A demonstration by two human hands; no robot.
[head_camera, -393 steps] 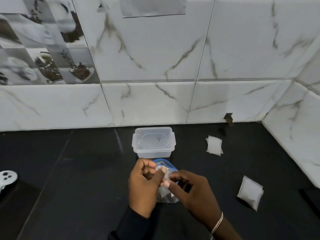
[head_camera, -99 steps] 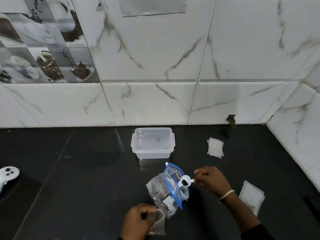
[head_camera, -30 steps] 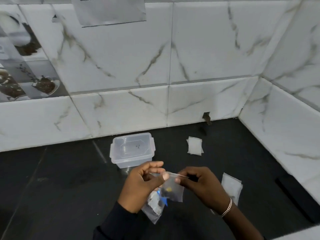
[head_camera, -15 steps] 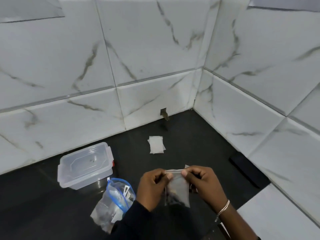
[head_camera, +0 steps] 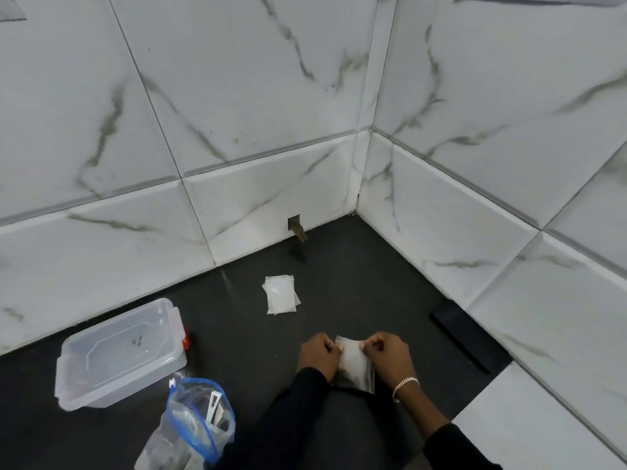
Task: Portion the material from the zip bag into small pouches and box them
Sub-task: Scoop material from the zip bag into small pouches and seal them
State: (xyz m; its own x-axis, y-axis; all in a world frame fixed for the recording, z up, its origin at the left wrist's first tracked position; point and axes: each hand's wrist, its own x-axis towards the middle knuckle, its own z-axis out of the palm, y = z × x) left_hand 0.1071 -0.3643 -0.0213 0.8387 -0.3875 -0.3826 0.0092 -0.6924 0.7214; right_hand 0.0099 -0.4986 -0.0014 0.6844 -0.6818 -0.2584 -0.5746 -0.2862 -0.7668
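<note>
Right now the small pouch (head_camera: pixel 353 362) is held between both hands, low at the front of the dark counter (head_camera: pixel 339 266), with dark material gathered in its lower half. The left hand (head_camera: pixel 319 356) and the right hand (head_camera: pixel 386 354) each pinch its top edge, one corner apiece, so each grip is narrow and closed on the pouch; whether its bottom touches the counter I cannot tell. I judge this to be the sealing step. The main risk is a strip that closes only partway: grains caught in the track, or fingers skipping a stretch, would leave a gap, and the contents could leak once the pouch is laid flat. To the left, the zip bag (head_camera: pixel 193 422) stands with its blue-rimmed mouth open, near the left sleeve (head_camera: pixel 298 401); a careless elbow could tip it and spill the stock. Behind it the plastic box (head_camera: pixel 122 351) has its lid on, so boxing calls for a free hand first. A stack of empty pouches (head_camera: pixel 280 295) lies farther back, well apart. As for writing, only a small dark scribble (head_camera: pixel 135 340) shows on the box lid, too small to read; a white card (head_camera: pixel 213 407) inside the zip bag shows no legible text, and no brand is visible.
</note>
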